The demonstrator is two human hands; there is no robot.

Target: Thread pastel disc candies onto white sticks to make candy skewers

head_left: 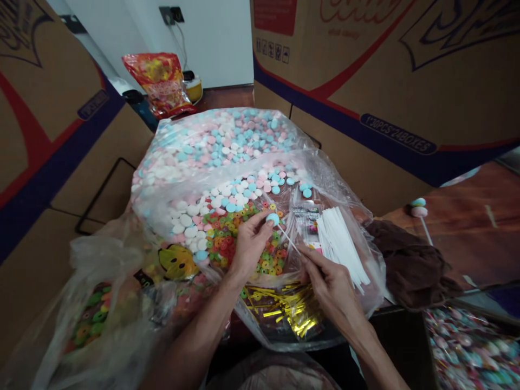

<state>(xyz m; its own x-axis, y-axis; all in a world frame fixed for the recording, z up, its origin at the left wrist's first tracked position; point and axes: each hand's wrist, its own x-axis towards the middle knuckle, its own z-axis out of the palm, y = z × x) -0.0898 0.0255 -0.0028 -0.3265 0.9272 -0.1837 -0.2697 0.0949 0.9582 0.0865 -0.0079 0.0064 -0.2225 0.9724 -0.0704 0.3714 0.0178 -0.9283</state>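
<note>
Between thumb and fingertips, my left hand (252,241) pinches a round pale-blue marshmallow (272,219). A thin white lollipop stick (289,239) runs from its edge to my right hand (331,276), whose closed fingers grip the lower end. Whether the tip is inside the marshmallow or only touching it, I cannot tell. Below my left hand lie many small gummy rings (223,244) in red, orange, yellow and green. Pink, white and blue marshmallows (244,135) fill a large clear plastic bag behind them. A bundle of white sticks (341,244) lies beside my right hand.
Gold twist ties (298,311) lie nearest me. Large cardboard boxes (377,92) stand on both sides. A finished lollipop (419,208) and a brown cloth (406,260) are at right, above a box of wrapped sweets (471,346). A red packet (160,81) stands behind.
</note>
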